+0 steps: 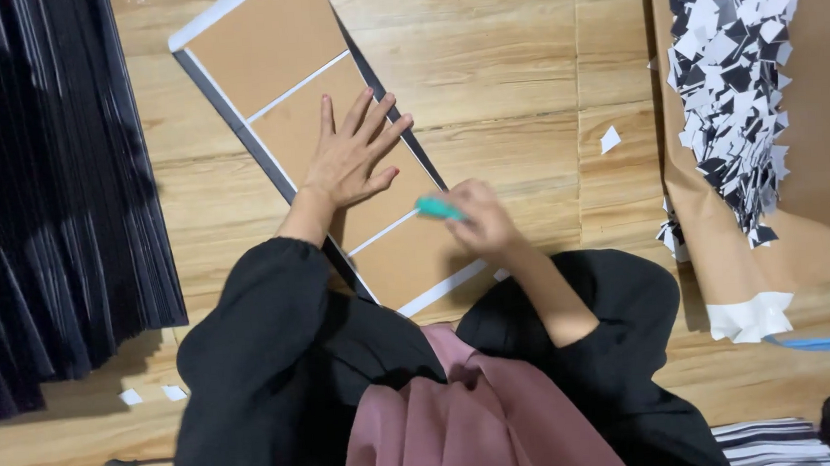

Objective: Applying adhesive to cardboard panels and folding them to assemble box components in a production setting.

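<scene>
Left hand lies flat, grip apart, on the board; right hand, grip clamped on a teal cutter, works the lowest panel, while scraps are already heaped nearby.

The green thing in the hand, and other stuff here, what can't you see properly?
Head view, hard to make out:
- The teal tool: motion blur and the right hand hide its tip and kind.
- The long brown cardboard panel with white strips: its top is cut off by the frame edge; its near end hides behind a black sleeve.
- The heap of small black-and-white paper scraps: too small to tell apart.
- The left hand lies flat, covering the panel beneath.
</scene>
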